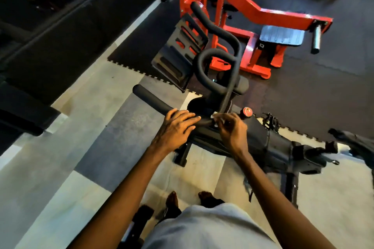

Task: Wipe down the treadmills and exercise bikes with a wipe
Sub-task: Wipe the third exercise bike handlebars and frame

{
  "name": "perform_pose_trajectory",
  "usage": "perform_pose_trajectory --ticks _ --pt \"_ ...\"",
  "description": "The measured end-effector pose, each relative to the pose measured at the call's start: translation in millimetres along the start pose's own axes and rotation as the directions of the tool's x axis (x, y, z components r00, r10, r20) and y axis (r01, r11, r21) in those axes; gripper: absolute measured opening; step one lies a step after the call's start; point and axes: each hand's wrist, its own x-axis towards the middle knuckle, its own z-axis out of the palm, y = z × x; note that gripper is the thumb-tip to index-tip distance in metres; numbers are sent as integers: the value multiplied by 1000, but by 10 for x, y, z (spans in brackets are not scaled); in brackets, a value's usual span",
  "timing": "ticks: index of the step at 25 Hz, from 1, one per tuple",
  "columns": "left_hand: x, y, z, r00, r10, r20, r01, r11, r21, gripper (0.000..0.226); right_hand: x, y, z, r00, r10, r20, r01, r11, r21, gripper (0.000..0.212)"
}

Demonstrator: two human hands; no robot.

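L hand (178,125) rests on the bike's black, matte, padded handlebar (149,97), fingers laid loosely over the tube, not wrapped round it. Just to the right, R hand (230,127) pinches 1 small crumpled white wipe (215,116) btwn curled fingers at the bar's centre junction; the wipe pokes out past the fingertips. 1 round red knob (247,111) sits beside the knuckles. 1 black bike frame (273,143); 1 glossy red steel machine (242,6) behind.

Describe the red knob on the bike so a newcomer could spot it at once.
Find the black bike mid-frame, in front of the big red machine. On its frame, just right of the right hand pinching the wipe, stands the knob: small, round, red-topped, the only red part on the bike.
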Motion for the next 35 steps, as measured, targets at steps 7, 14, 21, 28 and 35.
perform_pose_trajectory --ticks 7,14,21,28,35 --pt "136 -246 -209 990 121 76 -118 992 -46 38 102 -148 37 970 147 -191 -154 988 -20 13" --pt "110 -516 -444 985 164 51 -168 983 71 39 -219 -374 317 957 224 -185 -216 974 60 18" --pt "161 -598 -592 978 192 85 -201 973 116 38 -82 -399 205 979 180 -99 -185 982 -41 18" --pt "197 -599 -611 980 158 119 -168 982 88 37 -144 -580 434 976 215 -46 -219 969 -111 21" --pt "173 -616 -651 970 174 168 -191 978 88 41 82 -427 241 961 269 -56 -271 962 -28 15"
